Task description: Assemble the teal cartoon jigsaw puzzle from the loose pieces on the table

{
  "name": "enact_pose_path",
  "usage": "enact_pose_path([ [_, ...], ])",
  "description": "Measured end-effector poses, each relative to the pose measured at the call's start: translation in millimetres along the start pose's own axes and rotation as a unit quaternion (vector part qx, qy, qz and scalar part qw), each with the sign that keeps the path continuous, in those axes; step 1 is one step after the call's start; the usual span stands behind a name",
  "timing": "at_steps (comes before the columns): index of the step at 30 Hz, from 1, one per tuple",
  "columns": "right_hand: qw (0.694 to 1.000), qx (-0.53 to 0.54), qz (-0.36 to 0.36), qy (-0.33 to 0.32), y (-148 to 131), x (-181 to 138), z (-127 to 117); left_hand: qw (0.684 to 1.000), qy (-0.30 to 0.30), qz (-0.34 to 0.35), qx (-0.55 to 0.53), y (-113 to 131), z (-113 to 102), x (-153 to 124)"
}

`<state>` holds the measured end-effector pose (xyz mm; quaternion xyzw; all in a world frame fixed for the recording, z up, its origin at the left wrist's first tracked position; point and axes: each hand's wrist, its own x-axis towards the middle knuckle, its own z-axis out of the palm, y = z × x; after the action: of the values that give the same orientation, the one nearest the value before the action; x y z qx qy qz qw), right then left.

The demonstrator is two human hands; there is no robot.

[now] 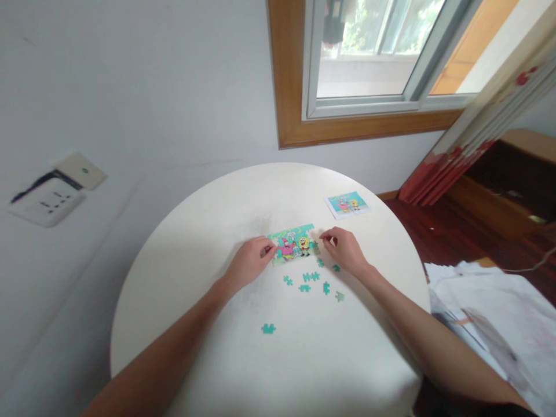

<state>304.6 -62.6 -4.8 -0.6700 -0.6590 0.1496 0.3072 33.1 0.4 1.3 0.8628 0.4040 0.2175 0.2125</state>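
A partly assembled jigsaw puzzle (293,250) with a pink starfish and a yellow sponge figure lies at the middle of the round table. My left hand (249,259) is closed, its thumb and fingertips pressed on the puzzle's left edge. Just off the right edge, my right hand (346,249) is pinched, fingertips pointing toward the puzzle; whatever is between them is too small to make out. Several loose teal puzzle pieces (304,288) are scattered in front of the puzzle. One teal piece (268,328) sits apart, closer to me.
A picture card (347,204) with the same figures lies at the back right of the white table (195,231). Behind stand a wall and a window (369,69). Papers and plastic bags (490,324) are piled beyond the table's right edge, below a curtain (460,153).
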Motion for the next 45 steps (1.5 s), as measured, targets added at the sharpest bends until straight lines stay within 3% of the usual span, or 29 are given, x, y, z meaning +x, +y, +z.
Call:
enact_pose_path([
  [10, 0.996, -0.006, -0.053, -0.071, -8.7, -7.4, -3.4, 1.0, -0.003, -0.007, -0.003, 0.8, -0.6, 0.3],
  [17, 0.999, 0.002, -0.041, -0.012, -2.7, -4.9, -0.9, 1.0, -0.002, -0.005, -0.007, 0.1, -0.8, 0.0],
  [24, 0.997, -0.008, -0.052, -0.049, -6.7, -7.2, 0.0, 1.0, -0.001, -0.007, -0.003, 2.3, -1.3, 0.3],
  [31, 0.999, -0.006, -0.035, -0.002, 5.3, -3.8, 2.5, 1.0, -0.002, -0.005, 0.0, 0.1, -0.4, 0.2],
  [39, 0.996, 0.013, -0.079, -0.035, 0.9, -6.1, 2.1, 1.0, -0.003, -0.012, -0.007, 1.7, -0.6, -0.1],
  [45, 0.997, 0.023, -0.079, -0.009, 2.9, -5.0, 2.2, 1.0, -0.005, -0.009, -0.006, 0.1, -0.4, -0.1],
])
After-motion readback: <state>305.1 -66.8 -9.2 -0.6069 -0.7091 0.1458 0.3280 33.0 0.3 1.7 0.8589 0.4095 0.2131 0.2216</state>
